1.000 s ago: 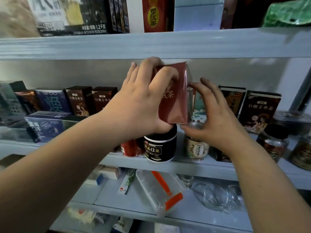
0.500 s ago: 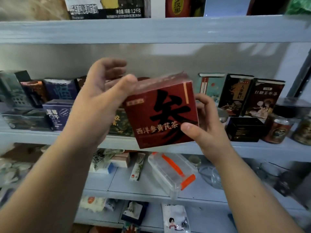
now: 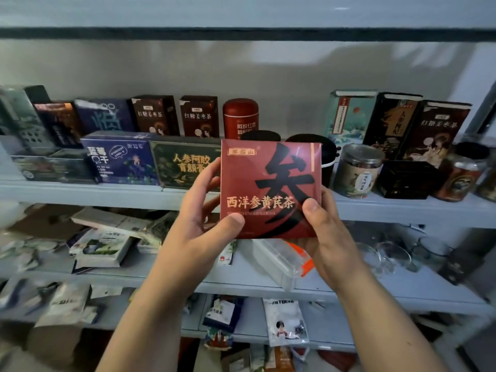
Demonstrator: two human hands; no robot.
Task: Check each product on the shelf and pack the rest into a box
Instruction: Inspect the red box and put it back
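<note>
Both hands hold one red tea box (image 3: 268, 181) upright, its printed front facing the camera. The left hand (image 3: 196, 237) grips the box's lower left corner, with its thumb pressed on the front face and its fingers curled behind the left edge. The right hand (image 3: 330, 242) grips the lower right corner the same way, thumb on the front and fingers hidden behind. The box hangs in the air just in front of the front edge of the middle shelf (image 3: 80, 191) and does not rest on it.

Behind the box, along that shelf's front edge, a dark green box (image 3: 182, 162) lies beside a blue box (image 3: 118, 159) to its left. To the right stand a clear labelled jar (image 3: 357, 170) and a low black box (image 3: 405, 179). Toward the back edge are two brown tea boxes (image 3: 154, 115), a red round tin (image 3: 240, 116) and a teal box (image 3: 349, 116). On the lower shelf (image 3: 402, 288), under the hands, lies a clear plastic container (image 3: 279, 260) with orange clips, and glass cups (image 3: 389, 253) stand near its right end.
</note>
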